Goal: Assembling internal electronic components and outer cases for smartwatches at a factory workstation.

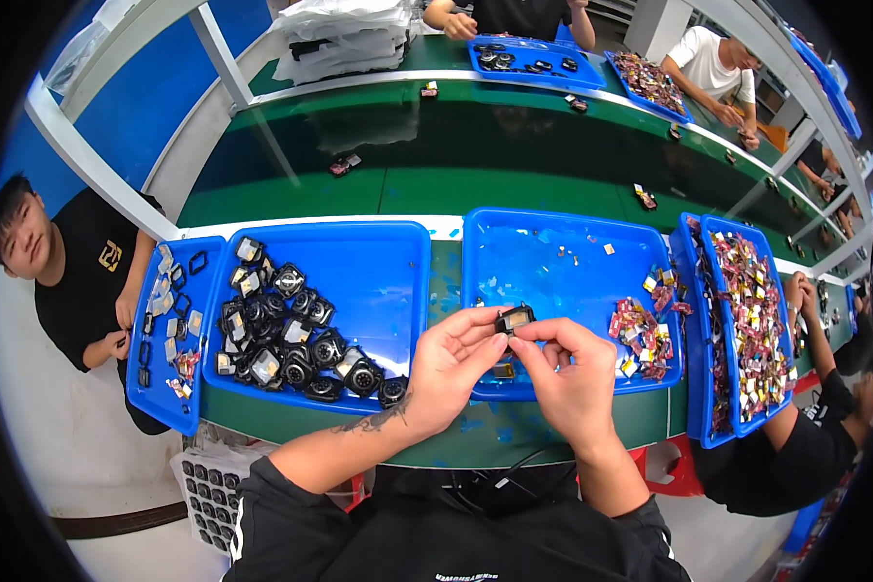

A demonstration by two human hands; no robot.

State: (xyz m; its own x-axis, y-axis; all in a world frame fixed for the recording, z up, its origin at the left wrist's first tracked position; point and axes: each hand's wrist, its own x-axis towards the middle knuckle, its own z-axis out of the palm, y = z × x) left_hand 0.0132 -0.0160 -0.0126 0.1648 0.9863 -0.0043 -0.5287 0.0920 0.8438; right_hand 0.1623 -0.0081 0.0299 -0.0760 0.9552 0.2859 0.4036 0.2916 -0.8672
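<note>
My left hand (448, 367) and my right hand (574, 380) meet over a blue tray (577, 296). Between their fingertips they hold a small black watch case (516, 318) with a pale yellowish piece inside its frame. The fingers of both hands are pinched on its edges. Below the hands, another small dark part with a yellowish face (502, 371) lies in the tray. Reddish components with white and yellow parts (640, 335) are heaped at the tray's right side. To the left, a second blue tray (383, 281) holds a pile of black watch cases (296, 339).
At far left, a narrow blue tray (177, 403) stands by a person (78, 262). Stacked blue trays of components (752, 330) flank the right side. Beyond a white rail, a green conveyor (456, 165) carries scattered parts; other people work across it and at the right.
</note>
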